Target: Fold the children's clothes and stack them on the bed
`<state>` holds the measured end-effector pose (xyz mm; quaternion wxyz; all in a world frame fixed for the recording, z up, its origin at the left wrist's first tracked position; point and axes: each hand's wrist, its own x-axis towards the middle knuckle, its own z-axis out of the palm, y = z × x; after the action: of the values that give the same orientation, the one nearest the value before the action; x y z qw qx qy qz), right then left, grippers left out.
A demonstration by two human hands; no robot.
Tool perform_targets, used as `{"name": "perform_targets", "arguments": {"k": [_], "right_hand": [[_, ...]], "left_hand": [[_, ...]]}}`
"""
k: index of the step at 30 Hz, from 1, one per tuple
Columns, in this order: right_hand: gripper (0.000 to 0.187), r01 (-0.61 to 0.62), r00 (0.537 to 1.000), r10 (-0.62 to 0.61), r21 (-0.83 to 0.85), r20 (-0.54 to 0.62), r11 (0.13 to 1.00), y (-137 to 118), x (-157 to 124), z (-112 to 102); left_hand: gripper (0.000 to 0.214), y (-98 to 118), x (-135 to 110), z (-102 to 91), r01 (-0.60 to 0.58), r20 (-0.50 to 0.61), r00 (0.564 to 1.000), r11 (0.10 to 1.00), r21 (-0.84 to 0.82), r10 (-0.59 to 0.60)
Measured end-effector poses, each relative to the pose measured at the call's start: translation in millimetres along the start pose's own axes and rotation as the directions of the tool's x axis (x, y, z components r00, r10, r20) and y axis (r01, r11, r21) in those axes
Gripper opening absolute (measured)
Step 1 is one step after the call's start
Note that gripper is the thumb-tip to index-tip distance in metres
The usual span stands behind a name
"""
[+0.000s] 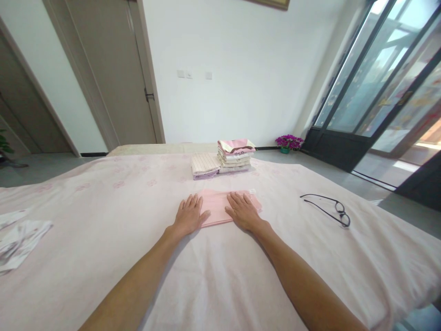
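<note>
A folded pink cloth point(217, 207) lies flat on the pale pink bedspread point(113, 220), with a small white tag at its far right corner. At its left edge rests my left hand point(189, 214), palm down, thumb stretched onto the cloth. My right hand point(243, 211) lies flat on the right part of the cloth, fingers extended and covering some of it. Neither hand grips anything. Just beyond the cloth sit a stack of folded fabrics point(236, 158) and, beside it on the left, a lower striped folded cloth point(205, 164).
Black-framed glasses point(339, 209) lie with their arms unfolded on the right side of the bedspread. White patterned fabric point(24, 241) is at the far left. Beyond the bed are a closed door point(110, 69), purple flowers point(289, 141) and a dark-framed glass door point(361, 92).
</note>
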<state>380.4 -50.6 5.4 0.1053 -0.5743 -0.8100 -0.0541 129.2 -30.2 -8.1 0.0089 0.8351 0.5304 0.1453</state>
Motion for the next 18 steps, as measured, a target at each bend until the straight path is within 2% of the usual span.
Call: {"name": "perform_targets", "arguments": {"k": [3,5,8,11,14,18], "right_hand": [[0.055,-0.117,0.993,0.117,-0.016,-0.017,0.993,10.5,2.2,-0.8],[0.053,-0.231,0.971,0.23,-0.01,-0.065,0.973,16.4,3.1,-2.8],[0.053,-0.422,0.895,0.419,0.019,-0.153,0.907,26.7,2.7,-6.9],[0.056,-0.566,0.81,0.567,0.052,-0.148,0.822,37.8,0.5,-10.9],[0.056,-0.61,0.786,0.613,0.064,-0.082,0.79,44.0,-1.2,-15.1],[0.054,-0.606,0.79,0.61,0.079,-0.064,0.792,42.4,-0.8,-20.9]], "left_hand": [[0.064,-10.5,-2.2,-0.8,0.14,-0.042,0.989,0.99,0.015,-0.139],[0.057,-14.8,-4.0,-3.7,0.249,-0.096,0.965,0.968,0.031,-0.245],[0.046,-16.6,-5.5,-13.2,0.346,-0.144,0.93,0.937,0.037,-0.338],[0.043,-14.9,-4.4,-23.9,0.412,-0.157,0.9,0.911,0.001,-0.406],[0.039,-12.2,-2.4,-29.6,0.469,-0.124,0.874,0.882,-0.03,-0.469],[0.03,-7.2,-1.1,-28.7,0.446,-0.08,0.882,0.878,-0.176,-0.464]]}}
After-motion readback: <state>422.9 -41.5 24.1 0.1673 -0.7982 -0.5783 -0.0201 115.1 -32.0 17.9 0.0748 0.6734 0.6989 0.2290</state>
